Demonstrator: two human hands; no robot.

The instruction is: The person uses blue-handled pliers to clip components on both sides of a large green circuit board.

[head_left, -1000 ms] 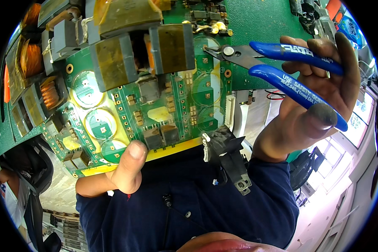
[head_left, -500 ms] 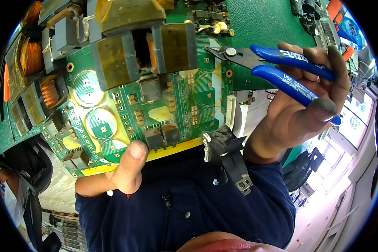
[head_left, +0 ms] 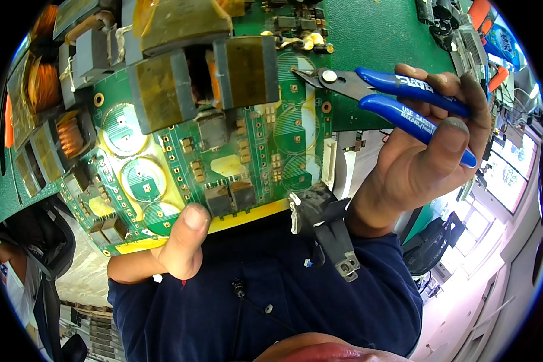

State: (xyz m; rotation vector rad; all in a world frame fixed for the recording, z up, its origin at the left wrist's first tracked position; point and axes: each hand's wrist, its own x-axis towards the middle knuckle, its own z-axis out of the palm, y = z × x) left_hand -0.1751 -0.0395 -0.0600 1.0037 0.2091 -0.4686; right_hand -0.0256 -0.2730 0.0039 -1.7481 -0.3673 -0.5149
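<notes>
the left hand (head_left: 186,244) pinches the board (head_left: 174,158) at its near edge, thumb on top, fingers hidden; it overhangs the green mat (head_left: 380,36). the right hand (head_left: 428,158) grips the cutters (head_left: 383,107), tips at the board.

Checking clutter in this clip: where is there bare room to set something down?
The widest bare patch is green mat above the blue-handled cutters, between the circuit board and the black cylindrical parts at upper right. A narrower strip shows below the cutters, beside the board. It is crowded at upper left, with orange coils packed on the board.
</notes>
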